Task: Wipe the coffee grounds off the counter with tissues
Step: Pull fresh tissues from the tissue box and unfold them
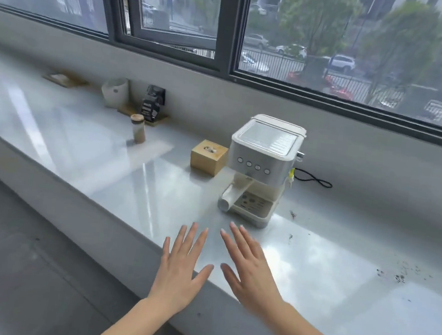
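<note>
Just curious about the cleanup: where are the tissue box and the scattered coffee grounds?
tissue box (203, 162), head view, wooden front face.
coffee grounds (398, 277), head view, densest dark cluster.

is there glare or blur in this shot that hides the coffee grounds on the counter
Head view: daylight puts bright glare streaks on the counter, yet the coffee grounds on the right show plainly as dark specks; head view again, the wide lens bows the window frame and the far jar looks soft.
</note>
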`<act>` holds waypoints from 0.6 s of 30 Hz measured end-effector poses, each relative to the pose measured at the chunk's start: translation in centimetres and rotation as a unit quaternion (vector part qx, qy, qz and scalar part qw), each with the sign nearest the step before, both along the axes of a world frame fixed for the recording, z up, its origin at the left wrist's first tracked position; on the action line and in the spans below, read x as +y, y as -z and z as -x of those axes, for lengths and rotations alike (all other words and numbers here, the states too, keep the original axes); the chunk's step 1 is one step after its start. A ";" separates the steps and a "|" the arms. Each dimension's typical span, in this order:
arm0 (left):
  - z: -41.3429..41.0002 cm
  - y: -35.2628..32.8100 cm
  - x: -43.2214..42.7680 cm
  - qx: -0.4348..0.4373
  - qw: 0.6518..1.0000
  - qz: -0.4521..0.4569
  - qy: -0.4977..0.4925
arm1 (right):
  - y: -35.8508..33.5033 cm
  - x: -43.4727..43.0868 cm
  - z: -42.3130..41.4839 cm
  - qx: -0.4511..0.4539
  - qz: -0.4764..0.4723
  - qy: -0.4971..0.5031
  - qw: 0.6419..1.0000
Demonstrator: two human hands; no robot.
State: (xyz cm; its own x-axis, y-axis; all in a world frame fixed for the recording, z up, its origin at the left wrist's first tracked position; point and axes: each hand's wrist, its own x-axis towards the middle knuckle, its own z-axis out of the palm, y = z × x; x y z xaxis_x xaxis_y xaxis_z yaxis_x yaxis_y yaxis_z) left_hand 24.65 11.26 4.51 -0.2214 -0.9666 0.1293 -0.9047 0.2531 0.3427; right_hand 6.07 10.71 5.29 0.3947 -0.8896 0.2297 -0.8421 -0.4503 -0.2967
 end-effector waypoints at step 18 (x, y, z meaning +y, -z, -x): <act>-9.5 -0.4 -21.1 0.024 0.998 -0.021 -0.062 | -0.2 -22.8 -10.8 -0.133 -0.042 0.062 0.988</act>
